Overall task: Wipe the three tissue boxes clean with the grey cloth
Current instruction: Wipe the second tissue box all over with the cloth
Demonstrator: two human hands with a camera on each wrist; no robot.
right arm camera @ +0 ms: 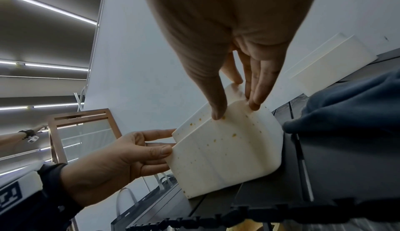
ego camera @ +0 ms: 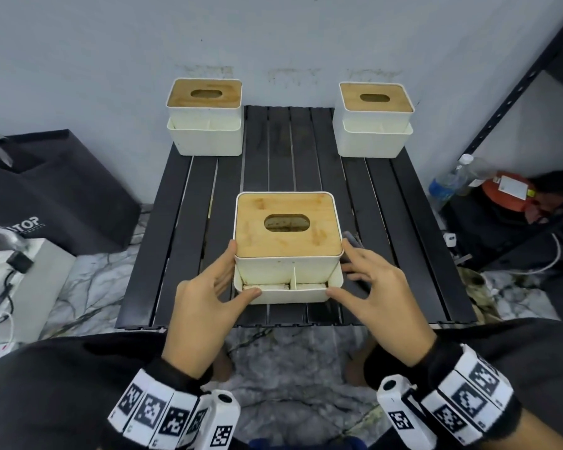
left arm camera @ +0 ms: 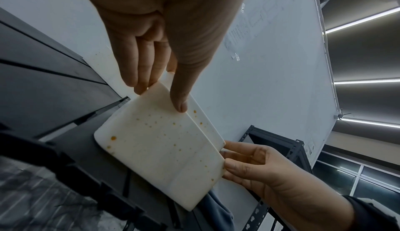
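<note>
Near tissue box (ego camera: pixel 288 251) — table's (ego camera: pixel 182 228) front edge, centre; left hand (ego camera: pixel 205 297) and right hand (ego camera: pixel 371 287) clasp its sides, thumbs on front tray. Grey cloth (ego camera: pixel 353 243) — beside box's right side.

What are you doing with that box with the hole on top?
A person is holding the nearest tissue box on the black slatted table, left hand and right hand gripping its sides. Its white front has orange spots. The grey cloth lies beside it, not picked up. Two more tissue boxes wait at the back.
</note>
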